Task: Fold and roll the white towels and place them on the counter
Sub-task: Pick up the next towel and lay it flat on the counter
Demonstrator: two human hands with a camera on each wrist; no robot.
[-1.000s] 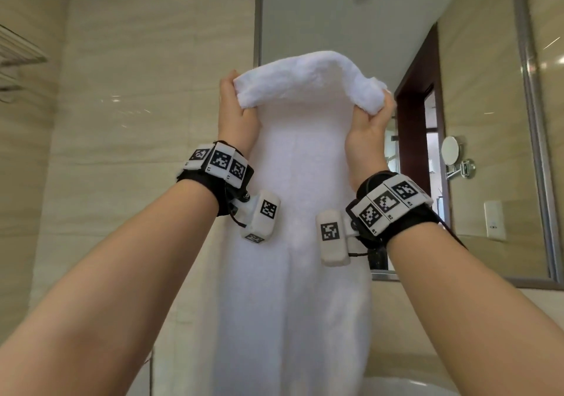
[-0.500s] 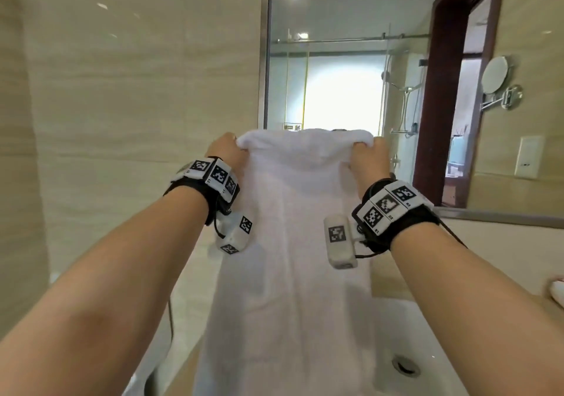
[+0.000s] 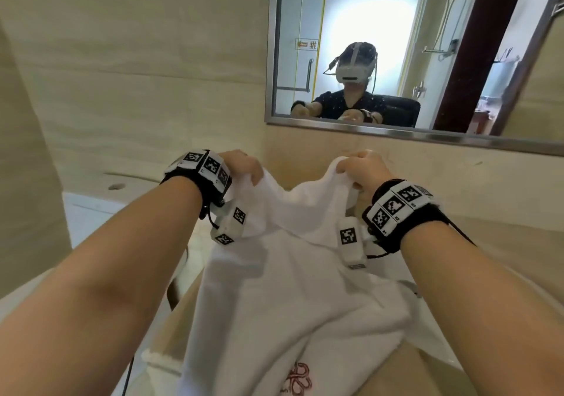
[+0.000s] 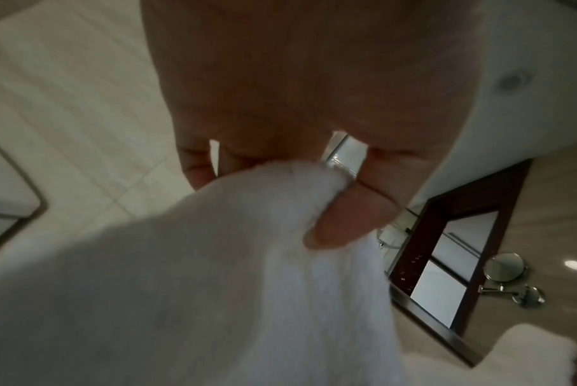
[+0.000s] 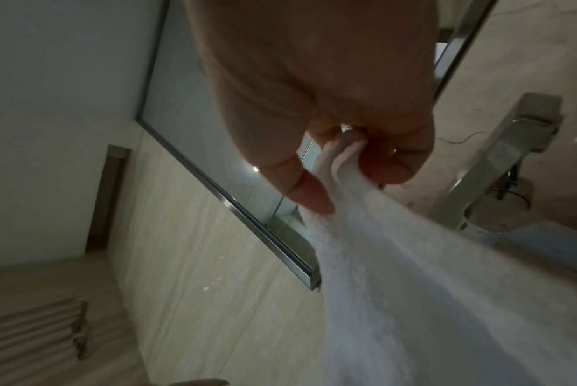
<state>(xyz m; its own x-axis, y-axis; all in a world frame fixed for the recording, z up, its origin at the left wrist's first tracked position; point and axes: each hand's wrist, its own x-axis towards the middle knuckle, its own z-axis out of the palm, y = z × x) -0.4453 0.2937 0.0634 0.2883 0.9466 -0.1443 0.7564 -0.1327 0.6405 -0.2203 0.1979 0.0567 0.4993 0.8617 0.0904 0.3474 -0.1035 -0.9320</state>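
A white towel [image 3: 287,288] hangs between my two hands and trails down toward me, with a red embroidered mark [image 3: 297,377] near its lower end. My left hand [image 3: 244,165] pinches the towel's top left corner; the left wrist view shows thumb and fingers clamped on the cloth [image 4: 273,209]. My right hand [image 3: 363,171] pinches the top right corner, with the folded edge [image 5: 339,156] squeezed between thumb and fingers. The top edge sags in a dip between the hands. The lower part of the towel lies bunched over the counter [image 3: 171,328] edge.
A steel-framed mirror [image 3: 396,59] hangs on the tiled wall ahead and reflects a seated person in a headset. A white basin rim [image 3: 433,319] lies under my right forearm. A bathtub ledge [image 3: 100,206] sits at the left. A dark wooden door frame [image 3: 476,47] shows in the mirror.
Both hands have come down from above head height to just over the counter, still holding the top corners. The top edge went from taut to sagging, and the towel now bunches below.
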